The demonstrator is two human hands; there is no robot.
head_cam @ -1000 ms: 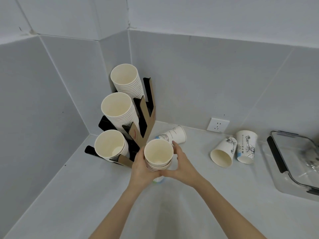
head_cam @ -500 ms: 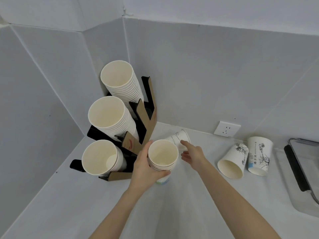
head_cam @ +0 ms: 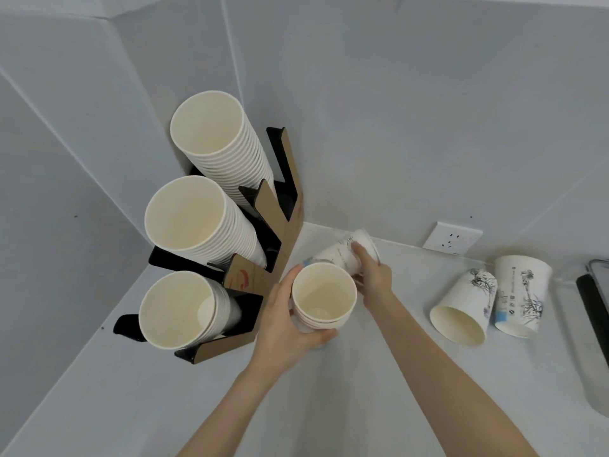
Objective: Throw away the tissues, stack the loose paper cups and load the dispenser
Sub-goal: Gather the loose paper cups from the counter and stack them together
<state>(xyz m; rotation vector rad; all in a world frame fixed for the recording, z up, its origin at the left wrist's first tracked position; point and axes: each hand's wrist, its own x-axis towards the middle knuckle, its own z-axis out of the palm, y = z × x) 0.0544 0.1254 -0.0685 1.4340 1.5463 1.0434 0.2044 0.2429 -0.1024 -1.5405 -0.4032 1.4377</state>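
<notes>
My left hand (head_cam: 283,328) grips a short stack of nested white paper cups (head_cam: 321,300), mouth up, just right of the dispenser. Behind that stack, my right hand (head_cam: 374,275) closes over a printed paper cup lying on its side (head_cam: 336,255) on the counter. The black and brown cup dispenser (head_cam: 283,225) stands in the corner with three tilted rows of cups: top (head_cam: 217,140), middle (head_cam: 194,219) and bottom (head_cam: 179,311). Two more printed loose cups are to the right, one on its side (head_cam: 463,308), one upside down (head_cam: 520,293).
A white counter (head_cam: 379,407) meets grey tiled walls in a corner. A wall socket (head_cam: 451,237) sits behind the loose cups. A clear container with a black handle (head_cam: 593,311) is at the right edge.
My right hand let go of the stack, reached back and closed on the lying cup. My left hand kept the stack. The view moved closer.
</notes>
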